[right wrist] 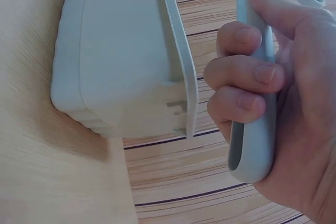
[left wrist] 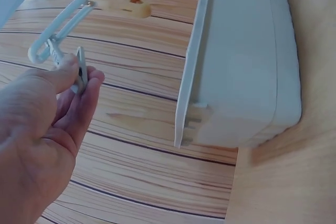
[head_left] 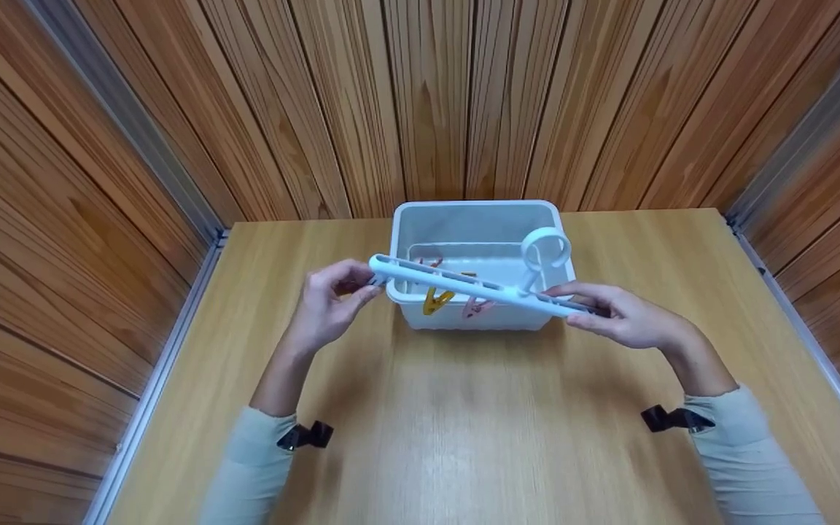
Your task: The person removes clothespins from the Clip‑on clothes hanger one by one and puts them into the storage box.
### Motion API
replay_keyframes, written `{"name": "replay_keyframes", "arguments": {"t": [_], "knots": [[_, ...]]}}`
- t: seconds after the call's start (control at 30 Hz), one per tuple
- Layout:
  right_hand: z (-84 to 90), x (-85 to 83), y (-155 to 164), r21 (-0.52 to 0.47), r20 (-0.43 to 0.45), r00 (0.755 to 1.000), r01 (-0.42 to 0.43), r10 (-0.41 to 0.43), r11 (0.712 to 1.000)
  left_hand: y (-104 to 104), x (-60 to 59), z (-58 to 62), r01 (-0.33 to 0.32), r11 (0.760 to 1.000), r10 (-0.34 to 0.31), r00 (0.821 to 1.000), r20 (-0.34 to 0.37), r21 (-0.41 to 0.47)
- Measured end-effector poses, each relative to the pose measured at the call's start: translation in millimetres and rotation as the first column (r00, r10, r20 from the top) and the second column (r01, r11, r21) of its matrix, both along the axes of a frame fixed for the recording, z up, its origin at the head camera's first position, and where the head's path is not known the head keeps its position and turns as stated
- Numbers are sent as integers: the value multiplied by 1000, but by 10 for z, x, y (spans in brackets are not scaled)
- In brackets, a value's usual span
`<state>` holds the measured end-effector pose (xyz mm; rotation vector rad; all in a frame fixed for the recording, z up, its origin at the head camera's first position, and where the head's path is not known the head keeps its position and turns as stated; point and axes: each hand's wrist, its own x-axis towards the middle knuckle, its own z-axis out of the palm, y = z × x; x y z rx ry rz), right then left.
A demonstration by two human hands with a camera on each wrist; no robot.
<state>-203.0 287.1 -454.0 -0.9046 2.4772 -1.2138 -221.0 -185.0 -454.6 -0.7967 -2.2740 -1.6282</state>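
Observation:
A light blue clip hanger [head_left: 443, 280] is held up at a slant over the front of a pale plastic bin [head_left: 427, 319], its left end higher in the head view. My left hand [head_left: 331, 305] pinches a greyish clothespin [left wrist: 82, 72] that hangs from the hanger's left end. At the other end, my right hand [head_left: 620, 315] grips the hanger bar [right wrist: 257, 145], fingers curled round it. A yellow clothespin [head_left: 434, 302] and a pink clothespin [head_left: 475, 308] dangle from the bar between both hands. The round hook [head_left: 526, 251] rises from the bar near my right hand.
The bin stands at the back of the wooden table [head_left: 456, 408], close to the plank wall [head_left: 434, 109]. Reddish bits [head_left: 431, 262] show behind the hanger; whether they lie in the bin I cannot tell. Metal rails [head_left: 165, 372] run along the table's sides.

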Motion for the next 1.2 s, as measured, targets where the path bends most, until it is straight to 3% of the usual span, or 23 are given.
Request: {"name": "replay_keyframes", "arguments": {"t": [0.2, 0.3, 0.4, 0.6, 0.77, 0.97, 1.2], "knots": [[-89, 1, -62, -67, -33, 999, -31, 29, 997, 42, 44, 19, 22, 996, -23, 1000, 17, 88], [-123, 2, -66, -75, -46, 998, -42, 39, 996, 43, 52, 44, 24, 996, -26, 999, 25, 86], [-128, 0, -55, -78, -51, 998, -49, 45, 996, 21, 46, 72, 69, 995, -74, 995, 66, 75], [-92, -20, -13, -78, -77, 996, -57, 51, 995, -68, 20, 125, 207, 975, -221, 950, 222, 82], [-79, -38, -4, -62, -84, 995, -55, 50, 997, -125, -17, 113, 278, 953, -301, 916, 263, 122], [-83, -57, -12, -51, -85, 994, -72, 67, 996, -114, -46, 96, 312, 941, -337, 901, 273, 130], [-66, -45, -11, -61, -77, 994, -81, 76, 995, -97, -43, 85, 318, 943, -334, 900, 280, 100]]}}
